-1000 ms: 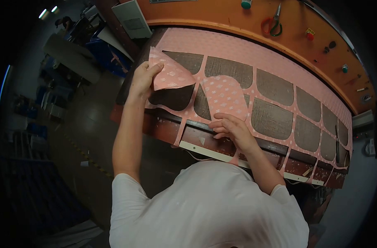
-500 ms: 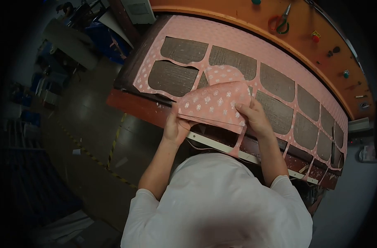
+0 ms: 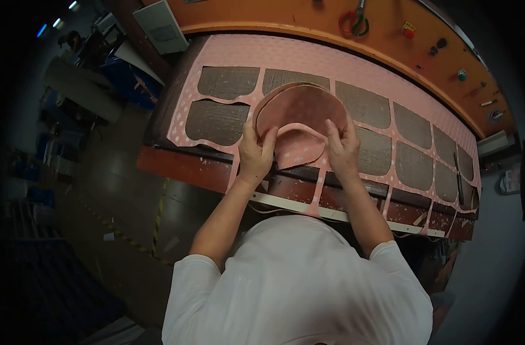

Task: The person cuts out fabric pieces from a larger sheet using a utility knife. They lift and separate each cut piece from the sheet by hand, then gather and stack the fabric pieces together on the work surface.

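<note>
Both hands hold a layered stack of pink cut-out pieces [image 3: 301, 103] with rounded edges, bent up into a curve in front of me. The plain inner side faces me, while a flap with a white flower-like print [image 3: 300, 150] hangs between the hands. My left hand [image 3: 255, 152] grips the left edge, thumb on the near face. On the right edge, my right hand [image 3: 344, 148] has the same kind of hold. The fingers behind the stack are partly hidden. Beneath lies a pink patterned sheet [image 3: 239, 50] with several rounded cut-out openings, showing the dark table surface [image 3: 217, 122].
An orange panel [image 3: 239, 18] runs along the back, with scissors [image 3: 359, 24], a red button [image 3: 409, 33] and a green knob [image 3: 462, 75]. A long dark tool [image 3: 460, 183] lies at the right end. A pale metal strip [image 3: 280, 201] edges the table front.
The pieces were held slanted with the printed side up. Now they are raised and bent into a curve, plain side toward me, and both hands grip the sides. The view has shifted.
</note>
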A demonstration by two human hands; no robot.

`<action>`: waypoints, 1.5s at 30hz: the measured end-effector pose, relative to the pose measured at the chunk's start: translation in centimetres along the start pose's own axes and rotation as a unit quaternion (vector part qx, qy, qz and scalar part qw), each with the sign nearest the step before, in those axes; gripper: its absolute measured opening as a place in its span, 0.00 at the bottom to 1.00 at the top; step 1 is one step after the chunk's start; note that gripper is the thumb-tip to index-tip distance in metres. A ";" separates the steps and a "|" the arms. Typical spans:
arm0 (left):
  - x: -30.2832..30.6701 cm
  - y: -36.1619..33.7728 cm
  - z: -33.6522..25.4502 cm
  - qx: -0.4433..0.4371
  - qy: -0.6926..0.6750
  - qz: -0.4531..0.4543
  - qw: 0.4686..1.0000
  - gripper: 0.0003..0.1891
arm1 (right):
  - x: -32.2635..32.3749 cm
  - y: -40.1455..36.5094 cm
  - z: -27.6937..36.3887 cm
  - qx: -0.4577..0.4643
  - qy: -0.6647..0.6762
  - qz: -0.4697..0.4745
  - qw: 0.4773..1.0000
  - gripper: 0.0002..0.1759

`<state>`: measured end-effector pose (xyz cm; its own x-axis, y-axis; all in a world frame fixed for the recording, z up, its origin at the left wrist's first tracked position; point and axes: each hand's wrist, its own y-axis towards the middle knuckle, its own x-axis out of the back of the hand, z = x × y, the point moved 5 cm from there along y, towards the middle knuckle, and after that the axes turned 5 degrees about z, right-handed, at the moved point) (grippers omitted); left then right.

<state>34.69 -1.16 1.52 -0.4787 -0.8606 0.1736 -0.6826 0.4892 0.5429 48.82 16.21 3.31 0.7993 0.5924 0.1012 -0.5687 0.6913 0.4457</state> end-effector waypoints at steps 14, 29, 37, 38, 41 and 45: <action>0.2 1.8 2.6 0.107 0.038 0.006 0.994 0.12 | -0.8 -1.0 -3.7 -0.084 0.027 0.025 0.996 0.20; 2.1 2.1 3.2 0.037 0.215 0.107 0.970 0.33 | 6.8 -6.3 -3.0 -0.355 -0.059 0.122 0.925 0.19; -3.8 -3.3 0.4 0.044 0.172 0.219 0.960 0.40 | -0.5 0.6 -2.7 -0.222 -0.209 0.194 0.933 0.39; -3.9 -3.3 0.7 0.060 0.156 0.206 0.964 0.40 | -1.0 0.3 -3.9 -0.188 -0.239 0.185 0.935 0.44; -3.9 -3.1 0.4 0.133 0.079 0.162 0.975 0.42 | -1.0 0.0 -5.8 -0.255 -0.119 0.206 0.937 0.46; -3.7 -2.5 0.6 0.186 0.005 0.132 0.974 0.43 | -0.5 0.8 -4.7 -0.358 0.102 0.172 0.912 0.40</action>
<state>37.81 0.87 -0.91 -0.6609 -0.6980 0.2756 -0.6898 0.7097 0.1432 47.06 18.38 -0.56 0.5383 0.8394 -0.0753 -0.8187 0.4997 -0.2827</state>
